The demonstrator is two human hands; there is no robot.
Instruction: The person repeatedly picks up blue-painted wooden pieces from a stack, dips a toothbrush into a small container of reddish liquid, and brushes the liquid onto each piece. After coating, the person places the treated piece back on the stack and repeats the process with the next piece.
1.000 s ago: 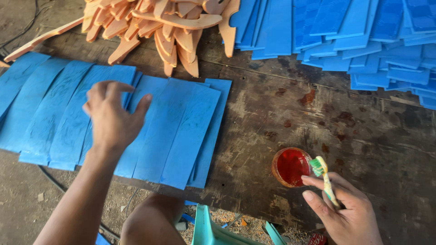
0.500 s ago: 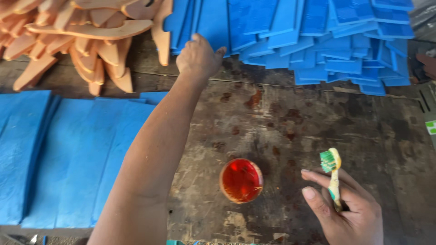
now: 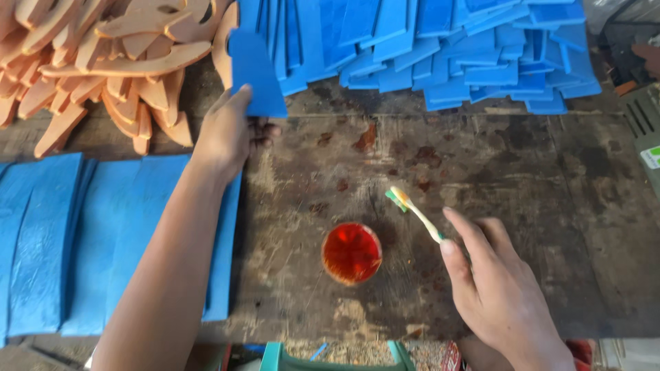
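Observation:
My left hand [image 3: 230,134] grips a blue foam piece [image 3: 253,72] by its lower edge, at the near edge of the big heap of blue pieces [image 3: 440,48] at the back of the table. My right hand [image 3: 498,285] holds a toothbrush [image 3: 414,214] with its bristled head pointing up and left, just right of a small round cup of orange-red glue [image 3: 351,253] standing on the stained wooden table [image 3: 481,178].
A row of long blue foam pieces [image 3: 75,240] lies overlapping on the table's left side. A pile of tan foam cutouts [image 3: 117,55] fills the back left. A teal frame [image 3: 337,356] shows below the table's front edge.
My left hand left the row of blue pieces, reached to the back heap and took hold of one blue piece. The right hand stayed beside the glue cup with the toothbrush.

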